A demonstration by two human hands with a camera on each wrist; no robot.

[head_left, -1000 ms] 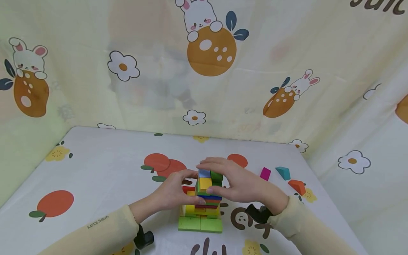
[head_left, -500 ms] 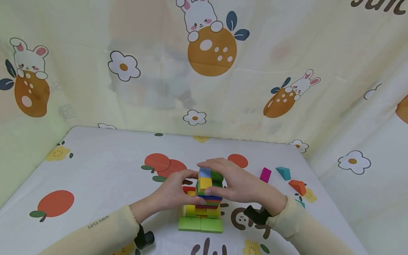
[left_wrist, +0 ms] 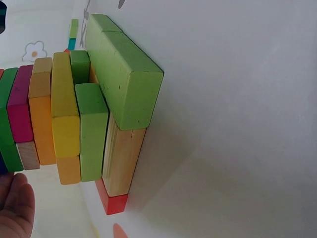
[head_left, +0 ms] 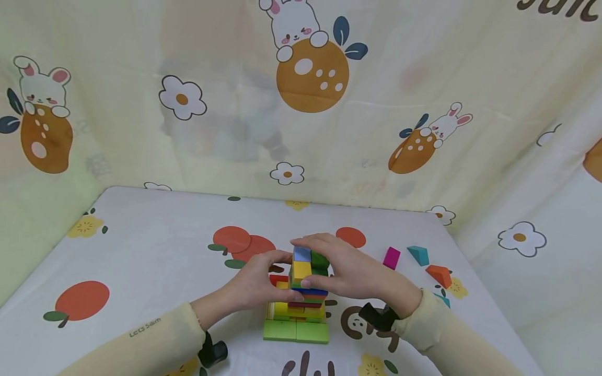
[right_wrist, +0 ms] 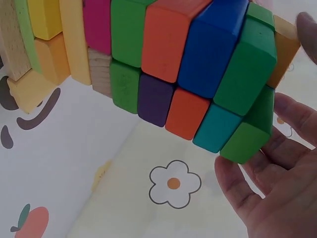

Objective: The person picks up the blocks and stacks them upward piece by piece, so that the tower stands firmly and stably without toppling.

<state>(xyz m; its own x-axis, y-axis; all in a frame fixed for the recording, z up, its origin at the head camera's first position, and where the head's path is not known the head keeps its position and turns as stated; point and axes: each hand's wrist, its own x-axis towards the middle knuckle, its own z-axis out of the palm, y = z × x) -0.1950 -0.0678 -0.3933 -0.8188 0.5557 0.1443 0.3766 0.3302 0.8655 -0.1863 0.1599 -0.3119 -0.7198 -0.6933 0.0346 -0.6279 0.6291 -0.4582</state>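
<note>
A tower of coloured wooden blocks point(head_left: 312, 298) stands on a wider base of light green blocks point(head_left: 296, 331). My left hand point(head_left: 256, 279) holds the tower from its left, thumb at the front and fingers partly hidden behind. Round the upper blocks curls my right hand point(head_left: 350, 266), its thumb on a yellow block point(head_left: 302, 270) and its fingers over the back. Beside that yellow block show a pale blue block point(head_left: 302, 254) and a green block point(head_left: 320, 260). In the right wrist view, fingertips of the right hand point(right_wrist: 280, 178) touch the green block point(right_wrist: 251, 136) at the top end.
Loose blocks lie to the right: a magenta block point(head_left: 391, 258), a teal wedge point(head_left: 418, 255) and an orange wedge point(head_left: 439, 275). Another teal piece point(head_left: 442, 300) is partly hidden by the right sleeve. A patterned curtain point(head_left: 226, 146) hangs behind the table point(head_left: 155, 250).
My right thumb has slid slightly left along the yellow block. The right forearm has shifted a little, uncovering a teal piece beside the sleeve. My left hand keeps its place.
</note>
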